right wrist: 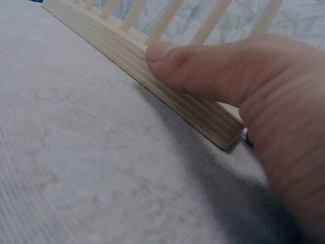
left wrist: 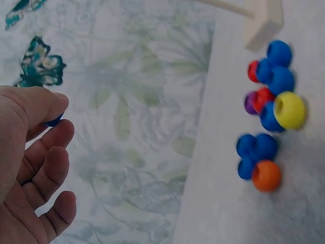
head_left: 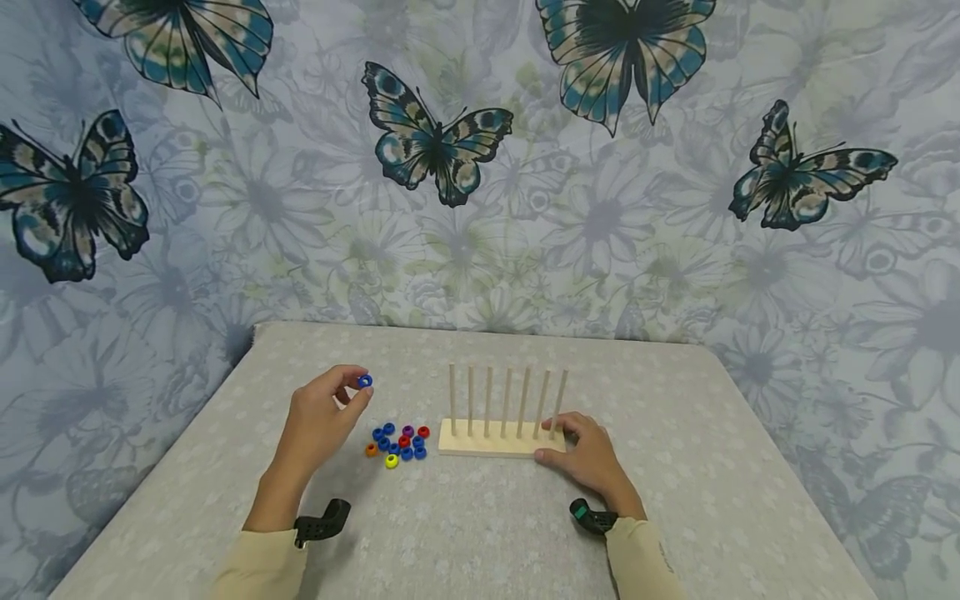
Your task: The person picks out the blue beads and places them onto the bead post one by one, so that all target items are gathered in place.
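Observation:
Raised above the table, my left hand (head_left: 315,421) pinches a blue bead (head_left: 364,382) between thumb and forefinger. In the left wrist view only a sliver of that bead (left wrist: 54,122) shows; the other fingers are loosely bent. My right hand (head_left: 594,460) grips the right end of a wooden peg stand (head_left: 487,448), thumb on its near side. The stand's row of several upright pegs carries no beads. Between the left hand and the stand lies a loose group of beads: mostly blue, with a yellow bead (head_left: 392,461), an orange bead (head_left: 371,450), red ones and a purple one (head_left: 408,431).
A pale patterned cloth covers the table (head_left: 480,533). Directly behind the table's far edge stands a wall (head_left: 465,250) papered with flowers and butterflies. Both wrists wear dark straps, the left strap (head_left: 324,521) and the right strap (head_left: 594,518), below tan sleeves.

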{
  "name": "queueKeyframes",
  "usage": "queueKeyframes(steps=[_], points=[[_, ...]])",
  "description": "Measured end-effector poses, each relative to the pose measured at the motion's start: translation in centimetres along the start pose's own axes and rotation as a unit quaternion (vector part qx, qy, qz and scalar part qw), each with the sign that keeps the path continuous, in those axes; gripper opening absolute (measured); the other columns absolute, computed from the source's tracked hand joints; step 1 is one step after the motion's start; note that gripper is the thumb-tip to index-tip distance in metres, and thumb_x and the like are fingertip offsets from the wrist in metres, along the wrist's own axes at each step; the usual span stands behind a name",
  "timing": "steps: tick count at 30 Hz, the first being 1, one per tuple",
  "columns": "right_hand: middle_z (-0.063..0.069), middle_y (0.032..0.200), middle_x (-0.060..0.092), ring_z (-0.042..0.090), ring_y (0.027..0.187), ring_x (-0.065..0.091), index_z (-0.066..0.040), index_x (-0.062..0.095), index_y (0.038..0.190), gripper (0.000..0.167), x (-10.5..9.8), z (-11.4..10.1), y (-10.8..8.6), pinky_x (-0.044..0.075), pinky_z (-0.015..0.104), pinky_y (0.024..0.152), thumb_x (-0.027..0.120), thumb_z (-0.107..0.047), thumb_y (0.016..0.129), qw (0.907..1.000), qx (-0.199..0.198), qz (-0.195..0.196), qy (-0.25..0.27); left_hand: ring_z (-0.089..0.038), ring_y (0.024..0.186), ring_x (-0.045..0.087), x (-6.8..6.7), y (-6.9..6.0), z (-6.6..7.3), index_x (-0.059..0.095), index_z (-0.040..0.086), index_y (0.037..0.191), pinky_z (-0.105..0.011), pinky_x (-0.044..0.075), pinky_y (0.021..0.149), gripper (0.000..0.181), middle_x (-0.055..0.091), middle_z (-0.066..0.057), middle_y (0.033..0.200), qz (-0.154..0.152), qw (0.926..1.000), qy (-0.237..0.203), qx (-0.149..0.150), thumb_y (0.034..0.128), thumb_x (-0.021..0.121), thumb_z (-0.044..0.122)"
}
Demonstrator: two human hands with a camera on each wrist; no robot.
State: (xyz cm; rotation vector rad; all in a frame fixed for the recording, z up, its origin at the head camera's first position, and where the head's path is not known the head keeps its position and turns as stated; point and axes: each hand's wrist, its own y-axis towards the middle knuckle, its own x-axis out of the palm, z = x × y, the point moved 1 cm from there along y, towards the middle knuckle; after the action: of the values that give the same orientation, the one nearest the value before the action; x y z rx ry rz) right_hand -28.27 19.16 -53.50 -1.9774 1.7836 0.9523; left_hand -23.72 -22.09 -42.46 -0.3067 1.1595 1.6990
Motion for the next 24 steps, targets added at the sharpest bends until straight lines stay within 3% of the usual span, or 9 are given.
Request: queueKeyframes(steps=[7, 13, 24], points=[[-0.015, 0.115, 0.066, 0.012, 0.106, 0.059, -0.035, 0.069, 0.105, 0.044, -0.1, 0.2, 0.2, 0.036, 0.048, 0.105, 0.087, -0.054, 0.070, 1.0000, -0.008, 0.002, -0.002, -0.013, 0.074, 0.059, 0.0, 1.7, 2.3, 0.070, 0.011, 0.114, -0.028, 0.048, 0.061, 0.026, 0.073, -0.002, 0.094, 0.019, 0.9986, -0.013, 0.048, 0.0904, 0.075, 0.019], [-0.018, 0.114, 0.066, 0.009, 0.103, 0.058, -0.037, 0.067, 0.103, 0.042, 0.1, 0.4, 0.4, 0.037, 0.046, 0.104, 0.087, -0.056, 0.070, 0.9999, -0.012, 0.002, -0.003, -0.012, 0.074, 0.058, -0.1, 2.7, 3.6, 0.069, 0.013, 0.114, -0.027, 0.049, 0.061, 0.026, 0.072, -0.001, 0.093, 0.020, 0.9983, -0.012, 0.053, 0.0907, 0.075, 0.022], [-0.019, 0.113, 0.066, 0.009, 0.102, 0.059, -0.036, 0.070, 0.104, 0.044, 0.1, 0.3, 0.5, 0.036, 0.047, 0.104, 0.087, -0.056, 0.069, 0.9999, -0.013, 0.008, -0.005, -0.010, 0.076, 0.056, 0.8, 3.9, 5.7, 0.070, 0.016, 0.115, -0.026, 0.047, 0.060, 0.025, 0.072, 0.003, 0.094, 0.030, 0.9960, -0.062, 0.058, 0.0914, 0.075, 0.024]])
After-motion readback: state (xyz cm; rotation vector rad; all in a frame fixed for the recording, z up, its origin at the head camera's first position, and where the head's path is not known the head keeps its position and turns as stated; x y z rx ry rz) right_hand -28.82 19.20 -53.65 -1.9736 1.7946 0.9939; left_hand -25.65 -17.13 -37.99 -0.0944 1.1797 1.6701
